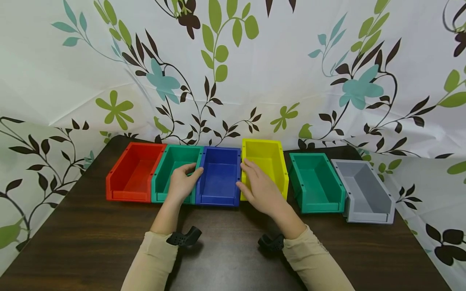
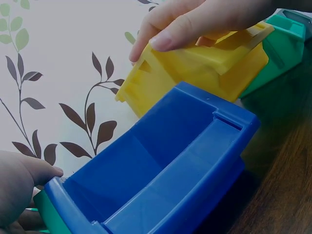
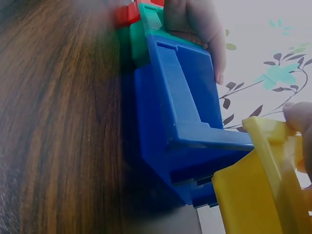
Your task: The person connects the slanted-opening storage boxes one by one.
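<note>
Filling the background, a patterned cloth (image 1: 276, 81) hangs behind the dark wood table (image 1: 225, 250). Two sleeves (image 1: 151, 262) reach in from the near side. Left to right across the table stand the red bin (image 1: 136, 171), left green bin (image 1: 178, 157), blue bin (image 1: 220, 173), yellow bin (image 1: 269, 161), right green bin (image 1: 316, 184) and gray bin (image 1: 367, 188): six bins, two of them green and one each of the other colors. All have their low front lips toward the person, presumably so the insides can be reached from there. Red, left green and blue sit side by side, as if to make an even row; yellow looks either set farther back or raised, and I cannot tell which. Right green and gray stand at a slant, just beside each other.

Two hands are at work. The left hand (image 1: 180, 182) is half curled, thumb by the seam of blue and left green, fingers over the green one; whether it pinches their walls I cannot tell. The right hand (image 1: 262, 192) lies with fingers mostly straight along yellow's left rim, touching it without a closed grip, probably to steady it. Smallest are two black wrist mounts (image 1: 184, 236), one per wrist.
</note>
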